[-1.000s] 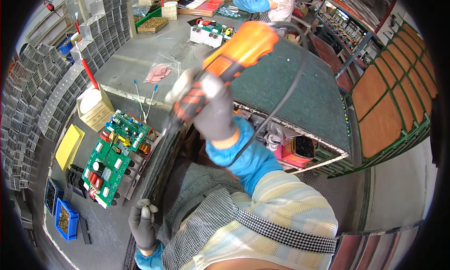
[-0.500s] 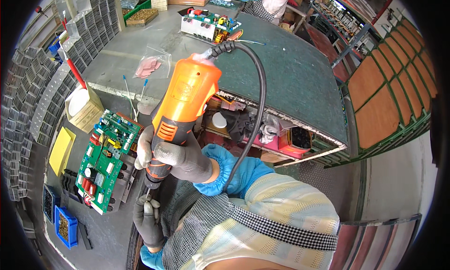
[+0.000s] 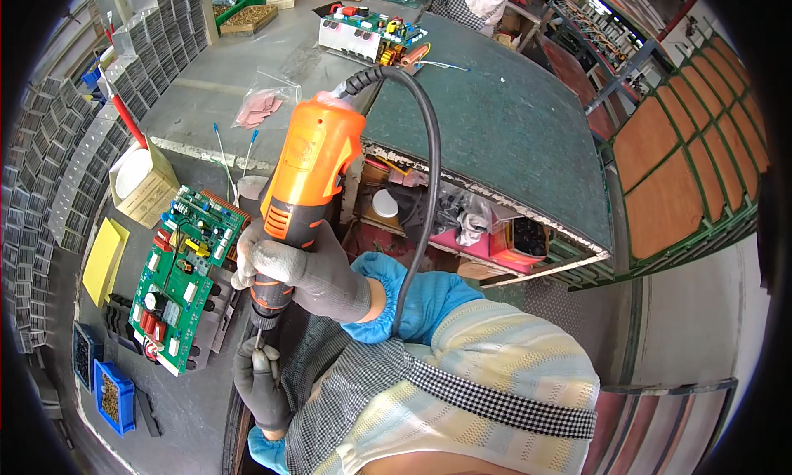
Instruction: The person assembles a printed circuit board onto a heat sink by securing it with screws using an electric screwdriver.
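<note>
Right hand wraps tight round the driver; left hand curls at the bit, gripping or not, can't tell!

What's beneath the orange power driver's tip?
Below the driver is the gloved left hand, fingertips beside the thin bit. Anything between those fingertips is covered by them and can't be seen.

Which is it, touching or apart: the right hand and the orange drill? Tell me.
Touching. The head view shows the right hand around the lower part of the orange drill, its fingers lying directly across it without a gap.
</note>
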Motion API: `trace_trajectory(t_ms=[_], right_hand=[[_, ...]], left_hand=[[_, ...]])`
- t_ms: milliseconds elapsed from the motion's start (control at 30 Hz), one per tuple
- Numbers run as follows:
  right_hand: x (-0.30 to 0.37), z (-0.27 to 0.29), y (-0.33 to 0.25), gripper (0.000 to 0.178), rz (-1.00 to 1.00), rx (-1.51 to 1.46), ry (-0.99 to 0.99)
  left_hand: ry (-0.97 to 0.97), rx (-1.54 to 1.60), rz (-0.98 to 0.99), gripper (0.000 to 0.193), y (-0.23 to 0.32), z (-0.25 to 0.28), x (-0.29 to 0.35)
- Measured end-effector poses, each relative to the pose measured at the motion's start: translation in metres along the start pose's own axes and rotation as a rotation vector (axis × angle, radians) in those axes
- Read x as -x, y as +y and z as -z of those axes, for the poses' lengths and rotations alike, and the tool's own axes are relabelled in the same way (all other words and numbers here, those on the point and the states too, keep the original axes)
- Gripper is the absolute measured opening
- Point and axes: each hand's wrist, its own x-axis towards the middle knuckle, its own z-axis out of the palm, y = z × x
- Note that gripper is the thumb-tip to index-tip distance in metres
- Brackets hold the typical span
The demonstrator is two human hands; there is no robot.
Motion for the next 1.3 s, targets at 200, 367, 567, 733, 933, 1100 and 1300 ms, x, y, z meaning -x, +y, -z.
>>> trace_trajectory(t_ms=[200,367,567,733,933,1100,1300], right_hand=[[0.001,0.0,0.0,0.024,0.038,0.034,0.019],[-0.001,-0.007,-0.006,0.053,0.087,0.024,0.043],[-0.006,-0.006,-0.011,0.038,0.042,0.052,0.118],[-0.006,0.002,-0.006,0.073,0.068,0.086,0.055],[-0.001,-0.005,-0.006,0.05,0.059,0.075,0.112],[-0.003,0.005,0.002,0.027,-0.022,0.213,0.018],[-0.002,0.006,0.002,0.054,0.013,0.191,-0.195]], left_hand=[[0.018,0.049,-0.006,0.017,-0.004,0.0,0.0],[0.16,0.0,-0.105,0.019,-0.009,-0.003,0.002],[0.085,0.034,-0.045,0.021,-0.005,-0.001,0.0],[0.116,0.026,-0.05,0.019,-0.008,-0.003,-0.002],[0.106,-0.072,-0.07,0.019,-0.006,-0.005,0.001],[0.103,-0.324,-0.138,0.018,-0.003,-0.003,0.005],[-0.009,-0.123,-0.128,0.029,-0.01,0.005,-0.005]])
